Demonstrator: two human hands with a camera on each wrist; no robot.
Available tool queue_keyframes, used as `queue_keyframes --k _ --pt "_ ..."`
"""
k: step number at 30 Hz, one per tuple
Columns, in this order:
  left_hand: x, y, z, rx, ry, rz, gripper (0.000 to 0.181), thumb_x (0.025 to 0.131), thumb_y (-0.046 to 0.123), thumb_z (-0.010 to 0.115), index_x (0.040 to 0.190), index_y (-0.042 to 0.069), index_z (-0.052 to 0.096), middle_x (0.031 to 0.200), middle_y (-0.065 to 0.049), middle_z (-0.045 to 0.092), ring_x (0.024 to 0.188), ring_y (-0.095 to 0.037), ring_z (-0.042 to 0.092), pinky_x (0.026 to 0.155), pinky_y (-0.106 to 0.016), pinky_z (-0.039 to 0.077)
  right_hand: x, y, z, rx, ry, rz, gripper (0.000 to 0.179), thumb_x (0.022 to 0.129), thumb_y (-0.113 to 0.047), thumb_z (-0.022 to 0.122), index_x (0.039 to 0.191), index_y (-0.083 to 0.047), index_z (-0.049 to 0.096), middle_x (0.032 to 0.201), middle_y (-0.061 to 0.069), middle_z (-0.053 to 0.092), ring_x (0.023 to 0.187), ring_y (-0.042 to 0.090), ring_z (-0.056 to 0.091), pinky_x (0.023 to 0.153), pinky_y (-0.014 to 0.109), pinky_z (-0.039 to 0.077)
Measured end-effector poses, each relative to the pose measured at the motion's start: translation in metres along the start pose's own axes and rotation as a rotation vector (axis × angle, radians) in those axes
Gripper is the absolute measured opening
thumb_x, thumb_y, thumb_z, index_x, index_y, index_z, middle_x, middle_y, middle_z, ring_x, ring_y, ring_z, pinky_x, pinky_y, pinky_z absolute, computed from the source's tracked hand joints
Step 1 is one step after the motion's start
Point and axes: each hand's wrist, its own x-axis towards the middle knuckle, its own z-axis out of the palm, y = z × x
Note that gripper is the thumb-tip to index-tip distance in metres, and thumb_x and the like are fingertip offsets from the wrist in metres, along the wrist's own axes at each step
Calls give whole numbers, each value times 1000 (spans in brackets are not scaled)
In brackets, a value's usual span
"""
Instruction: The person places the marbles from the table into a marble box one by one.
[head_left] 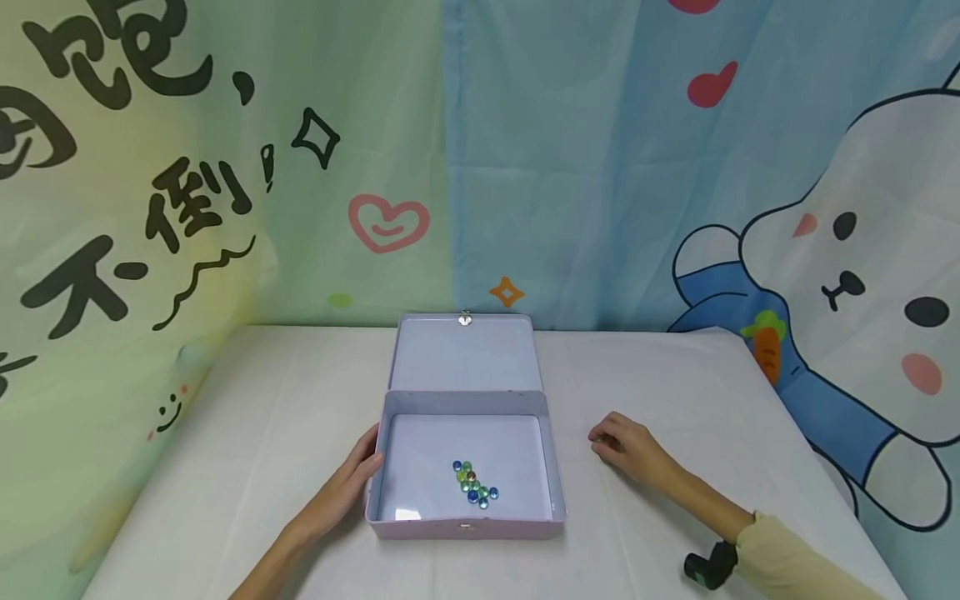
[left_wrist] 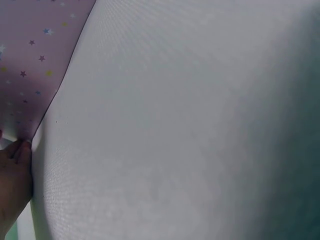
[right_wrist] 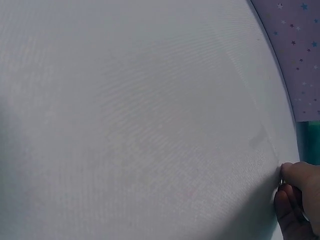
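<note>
A lilac metal box (head_left: 465, 528) stands on the white table with its lid (head_left: 465, 354) raised at the back. Several glass marbles (head_left: 473, 497), blue, green and amber, lie grouped on its floor, right of the middle. My left hand (head_left: 341, 492) holds the box's left wall, fingers along the outside and thumb at the rim. In the left wrist view the left hand (left_wrist: 15, 172) shows at the corner of the star-printed box (left_wrist: 37, 60). To the right of the box, my right hand (head_left: 626, 446) pinches a small glass marble (right_wrist: 281, 182), mostly hidden between thumb and fingertip.
White cloth covers the table (head_left: 637, 375). Behind it hangs a printed curtain (head_left: 555, 167) with a cartoon rabbit on the right. A black wrist device (head_left: 711, 567) sits at the right sleeve (head_left: 795, 558). The box's star-printed side (right_wrist: 297, 60) edges into the right wrist view.
</note>
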Motion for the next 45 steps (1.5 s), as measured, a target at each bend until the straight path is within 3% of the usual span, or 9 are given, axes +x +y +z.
queue_keyframes --k 7,13,19,27,36,45 --pt "1 -1 -1 -5 -4 9 58 104 38 35 156 21 14 163 -12 16 151 -32 16 119 -57 13 5 -1 -9 24 -24 -32 8 83 -2 71 91 -5 69 85 -1 62 76 0 54 67 19 51" --pt "0 -1 -4 -1 -9 29 57 104 36 35 156 20 15 163 -11 18 150 -30 18 118 -55 16 17 -9 -24 86 -59 47 10 85 -3 70 95 -4 70 88 1 66 78 1 55 71 19 52" --pt "0 -2 -5 25 -14 42 58 105 37 33 156 19 14 163 -13 19 149 -32 19 118 -52 19 36 -30 -43 148 -64 105 14 89 -10 69 101 -4 71 93 3 69 80 1 57 73 17 52" --pt "0 -3 -5 20 -9 12 58 105 38 35 156 21 15 163 -11 20 150 -29 19 118 -43 20 58 -74 -60 295 -174 127 20 91 -21 68 107 -10 70 100 4 70 82 5 60 74 18 53" --pt "0 -3 -5 -2 -9 3 59 104 38 34 157 20 13 163 -12 16 151 -32 16 119 -55 14 86 -116 -53 286 -217 -25 20 90 -15 69 107 -5 70 97 3 69 86 8 60 78 18 53" --pt "1 -2 -3 5 -25 19 59 105 38 33 157 19 12 163 -14 16 150 -34 17 119 -56 15 118 -155 -19 316 -263 -151 14 89 -12 68 102 -7 71 94 3 68 82 5 58 77 17 54"
